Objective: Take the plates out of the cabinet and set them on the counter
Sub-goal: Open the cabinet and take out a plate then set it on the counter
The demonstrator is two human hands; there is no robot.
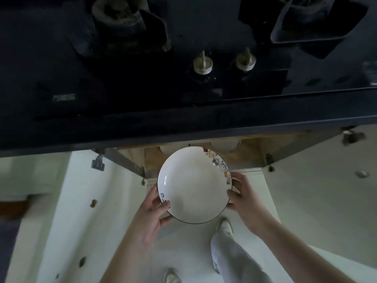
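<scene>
Both hands grip one white plate (193, 185) by its rim, left hand (152, 213) and right hand (242, 196) at opposite edges, below the counter (183, 127), before the open cabinet (253, 152).

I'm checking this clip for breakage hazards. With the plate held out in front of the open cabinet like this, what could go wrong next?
1. The plate is held only at its rim by the left hand and right hand, above the floor; a slip would likely drop it.
2. The counter edge overhangs just above; lifting straight up could knock the plate's far rim.
3. The counter holds a stove with knobs, so bare space for setting down looks limited.
</scene>
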